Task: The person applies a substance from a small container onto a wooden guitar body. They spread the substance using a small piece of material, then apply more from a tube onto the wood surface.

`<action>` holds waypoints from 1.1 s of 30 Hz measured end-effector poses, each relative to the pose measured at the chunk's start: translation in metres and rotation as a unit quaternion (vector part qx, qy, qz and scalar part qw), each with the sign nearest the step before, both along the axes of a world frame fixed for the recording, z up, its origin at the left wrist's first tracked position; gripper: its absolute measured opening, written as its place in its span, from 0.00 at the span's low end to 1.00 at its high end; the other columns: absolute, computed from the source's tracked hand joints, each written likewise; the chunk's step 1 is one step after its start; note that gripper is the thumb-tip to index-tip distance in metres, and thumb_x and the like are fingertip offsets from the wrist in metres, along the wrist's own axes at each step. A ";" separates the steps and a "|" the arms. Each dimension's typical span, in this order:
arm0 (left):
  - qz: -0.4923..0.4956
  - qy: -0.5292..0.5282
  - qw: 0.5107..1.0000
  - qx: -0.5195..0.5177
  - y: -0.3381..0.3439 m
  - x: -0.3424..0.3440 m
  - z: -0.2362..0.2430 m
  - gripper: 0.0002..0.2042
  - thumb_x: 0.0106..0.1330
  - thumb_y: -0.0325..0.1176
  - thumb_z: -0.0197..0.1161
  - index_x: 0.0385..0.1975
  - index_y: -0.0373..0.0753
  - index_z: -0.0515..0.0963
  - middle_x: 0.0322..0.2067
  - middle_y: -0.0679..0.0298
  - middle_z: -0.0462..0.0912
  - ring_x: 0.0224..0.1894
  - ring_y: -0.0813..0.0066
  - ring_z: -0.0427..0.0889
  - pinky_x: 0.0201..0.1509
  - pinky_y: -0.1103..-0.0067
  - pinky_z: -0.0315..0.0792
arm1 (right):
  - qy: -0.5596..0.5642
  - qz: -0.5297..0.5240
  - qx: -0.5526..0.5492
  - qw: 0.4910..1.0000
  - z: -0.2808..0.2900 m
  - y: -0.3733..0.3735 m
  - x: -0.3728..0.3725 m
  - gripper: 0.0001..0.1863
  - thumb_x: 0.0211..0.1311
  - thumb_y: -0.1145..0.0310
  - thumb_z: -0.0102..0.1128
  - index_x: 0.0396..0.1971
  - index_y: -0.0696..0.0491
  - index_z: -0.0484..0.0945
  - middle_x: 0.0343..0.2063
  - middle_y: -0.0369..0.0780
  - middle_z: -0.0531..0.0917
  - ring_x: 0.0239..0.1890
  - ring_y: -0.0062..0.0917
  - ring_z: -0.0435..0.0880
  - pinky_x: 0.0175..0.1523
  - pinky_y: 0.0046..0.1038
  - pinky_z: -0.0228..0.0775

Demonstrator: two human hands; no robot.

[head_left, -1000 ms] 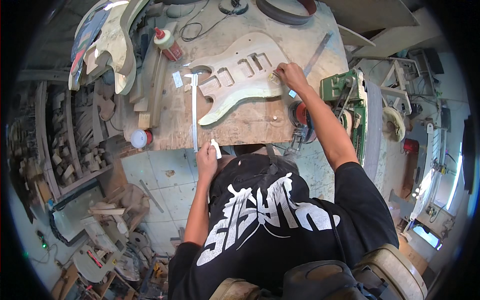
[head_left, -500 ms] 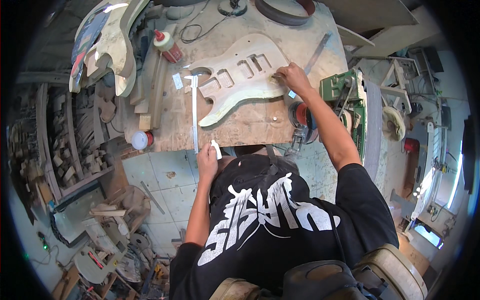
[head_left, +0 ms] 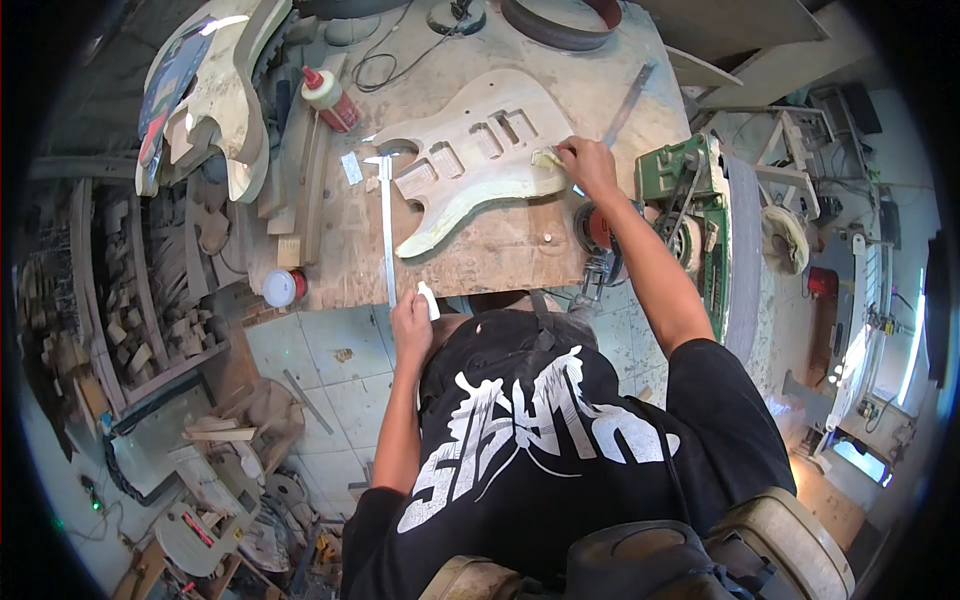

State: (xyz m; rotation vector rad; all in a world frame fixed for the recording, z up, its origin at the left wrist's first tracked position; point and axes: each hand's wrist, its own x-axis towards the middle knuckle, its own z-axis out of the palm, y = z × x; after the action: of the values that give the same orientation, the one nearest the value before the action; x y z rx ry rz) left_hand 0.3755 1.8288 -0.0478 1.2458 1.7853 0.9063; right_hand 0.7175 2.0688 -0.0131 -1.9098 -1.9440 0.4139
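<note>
An unpainted wooden electric guitar body with routed cavities lies flat on the workbench. At its right end, my right hand has its fingertips pinched together. Beside those fingertips a pale yellowish patch shows on the wood; whether the fingers hold anything is hidden. Near the bench's front edge, my left hand is closed around a small white bottle. A metal caliper lies on the bench left of the body, its lower end close to my left hand.
A glue bottle with a red cap stands behind the body. At the front left corner sits a round tub. A green machine with a belt borders the bench's right side, next to a power tool. Guitar bodies hang at upper left.
My right hand has shifted slightly right, uncovering more of the yellowish patch. My left hand keeps the white bottle in nearly the same place.
</note>
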 end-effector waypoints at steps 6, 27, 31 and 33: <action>-0.008 -0.008 1.000 0.002 0.004 -0.001 0.008 0.15 0.70 0.36 0.49 0.25 0.29 0.66 0.21 0.43 0.70 0.23 0.47 0.71 0.30 0.60 0.63 | -0.035 0.015 -0.003 0.999 -0.030 0.015 0.002 0.11 0.59 0.67 0.58 0.32 0.54 0.87 0.28 0.55 0.85 0.33 0.51 0.86 0.43 0.47 0.79; 0.019 -0.028 0.999 -0.018 -0.009 -0.006 0.007 0.13 0.70 0.33 0.49 0.27 0.29 0.69 0.19 0.49 0.70 0.22 0.62 0.71 0.31 0.65 0.67 | -0.059 0.268 -0.008 0.962 -0.018 0.025 0.006 0.07 0.60 0.68 0.60 0.32 0.53 0.85 0.28 0.51 0.85 0.33 0.48 0.85 0.41 0.45 0.76; 0.026 -0.027 0.999 -0.014 -0.010 -0.003 0.004 0.13 0.69 0.33 0.49 0.27 0.29 0.69 0.19 0.49 0.70 0.22 0.63 0.72 0.31 0.66 0.67 | -0.014 0.220 0.003 0.975 -0.004 0.025 0.015 0.07 0.58 0.69 0.61 0.32 0.53 0.86 0.29 0.51 0.85 0.34 0.47 0.85 0.42 0.43 0.76; 0.018 -0.035 0.999 -0.015 -0.005 -0.003 0.004 0.13 0.69 0.33 0.49 0.27 0.29 0.69 0.19 0.48 0.70 0.23 0.66 0.72 0.31 0.66 0.66 | -0.042 0.196 0.044 0.979 -0.010 0.024 0.014 0.07 0.58 0.70 0.60 0.32 0.53 0.85 0.30 0.51 0.85 0.35 0.46 0.85 0.42 0.43 0.77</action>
State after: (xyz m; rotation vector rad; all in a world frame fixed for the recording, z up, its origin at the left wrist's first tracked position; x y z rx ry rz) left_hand 0.3728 1.8235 -0.0440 1.1514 1.7646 0.9297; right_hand 0.7319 2.0926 -0.0226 -1.5081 -2.3587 0.3494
